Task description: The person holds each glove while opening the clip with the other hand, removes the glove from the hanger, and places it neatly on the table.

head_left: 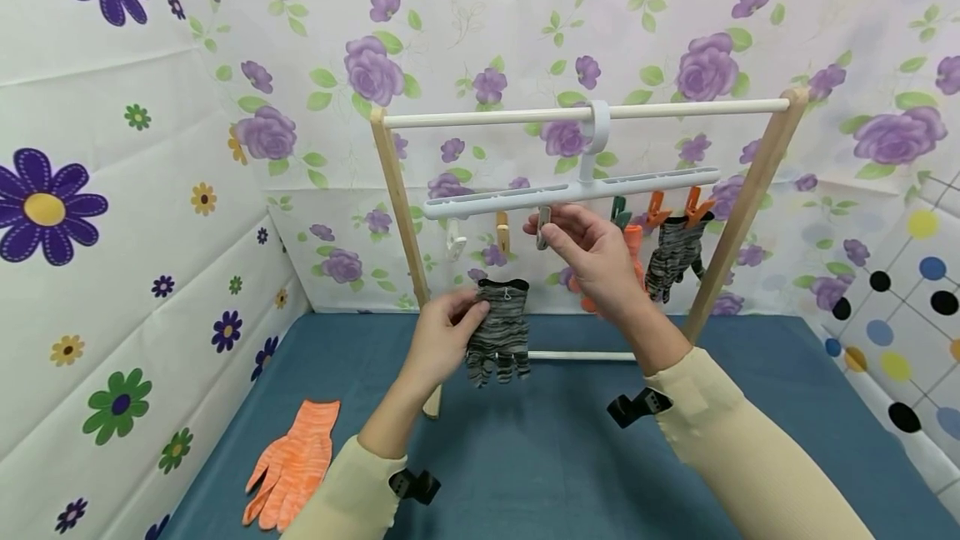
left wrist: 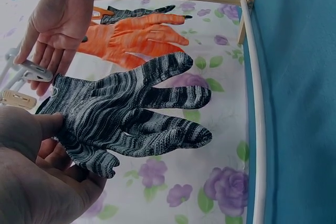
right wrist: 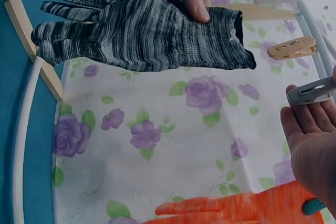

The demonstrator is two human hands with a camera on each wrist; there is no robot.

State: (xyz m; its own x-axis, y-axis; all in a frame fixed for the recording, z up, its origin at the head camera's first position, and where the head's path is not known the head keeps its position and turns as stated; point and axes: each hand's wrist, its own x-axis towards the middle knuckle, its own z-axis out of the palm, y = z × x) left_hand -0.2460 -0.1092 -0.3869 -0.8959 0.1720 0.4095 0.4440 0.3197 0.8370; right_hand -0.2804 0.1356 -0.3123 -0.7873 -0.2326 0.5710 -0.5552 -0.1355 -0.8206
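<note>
Glove with grey and black stripes (head_left: 504, 323) is in the left hand (head_left: 444, 333), whose thumb and fingers pinch it at the side, near the cuff; its finger part hangs down above the table (head_left: 540, 448). The right hand (head_left: 600, 261) is up under the hanger (head_left: 495, 201) and holds the grey clip (head_left: 543, 227) between thumb and fingers. I cannot tell if the mouth of this clip is spread. The cuff is lower than the clip and apart from it, so the step in hand, as I judge, is to bring these two together.

The next move seems to call for raising the cuff to the clip, spreading its mouth, and letting it close on the cuff's edge, with the glove held steady.

At the right part of the hanger, another striped glove (head_left: 677, 257) hangs by orange clips (head_left: 697, 207), beside an orange glove (head_left: 636, 244) with the green clip (head_left: 619, 211). The white clip (head_left: 456, 242) and the yellow clip (head_left: 502, 233) hold nothing. One more orange glove (head_left: 298, 458) lies flat on the table, probably for later.
</note>
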